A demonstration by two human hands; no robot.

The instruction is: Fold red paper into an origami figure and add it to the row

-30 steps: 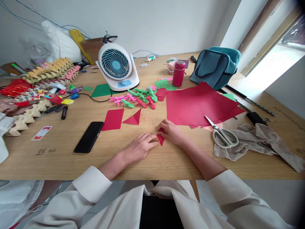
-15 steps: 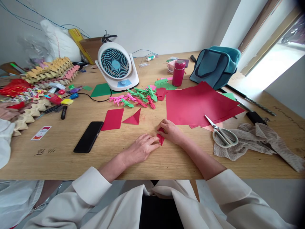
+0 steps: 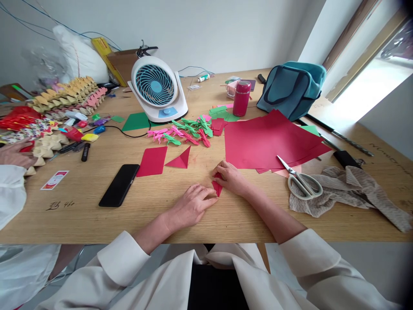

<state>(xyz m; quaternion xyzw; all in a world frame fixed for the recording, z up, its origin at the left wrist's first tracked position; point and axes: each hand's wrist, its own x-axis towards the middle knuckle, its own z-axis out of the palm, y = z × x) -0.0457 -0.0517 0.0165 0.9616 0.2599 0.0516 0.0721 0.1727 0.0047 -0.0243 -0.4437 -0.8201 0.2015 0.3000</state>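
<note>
A small folded piece of red paper (image 3: 218, 188) lies on the table in front of me, partly covered by my fingers. My right hand (image 3: 230, 177) grips its upper part from the right, fingers curled down on it. From the left, my left hand (image 3: 192, 204) pinches the lower corner of the paper, thumb and fingertips close together. Beyond them lie a folded red paper triangle (image 3: 181, 159) and a stack of red paper squares (image 3: 152, 162). Several folded green, pink and red paper pieces (image 3: 190, 129) are heaped farther back.
Large red sheets (image 3: 258, 142) lie to the right, with scissors (image 3: 301, 183) beside them on a crumpled cloth (image 3: 338, 189). A phone (image 3: 119, 185) is at left. Behind stand a fan (image 3: 158, 88), a red flask (image 3: 241, 99) and a blue bag (image 3: 290, 92). Another person's hand (image 3: 16, 153) is at far left.
The other person's hand and sleeve have come farther into view at far left. My left fingers have shifted slightly at the paper's lower corner; my right hand stays in place.
</note>
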